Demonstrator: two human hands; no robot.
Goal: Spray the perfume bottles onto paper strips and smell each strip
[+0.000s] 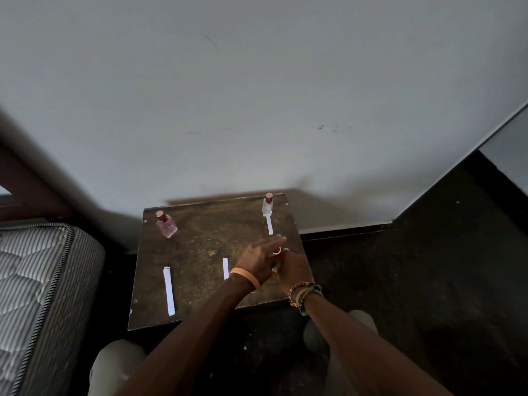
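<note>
A pink perfume bottle (167, 225) stands at the far left of the small brown table (200, 247), and a clear bottle (268, 205) stands at the far right. One white paper strip (269, 224) lies in front of the clear bottle. A second strip (169, 291) lies near left, and a third (225, 268) is in the middle beside my left wrist. My left hand (258, 260) reaches across to the right with straight fingers. It overlaps my right hand (294, 271), which curls round a small bottle (275, 269). That bottle is mostly hidden; only a reddish cap and pale glass show.
A striped mattress (43, 281) borders the table on the left. A pale wall (257, 95) rises just behind the table, and dark floor (414, 281) lies to the right. My knees (343, 327) sit below the table's front edge.
</note>
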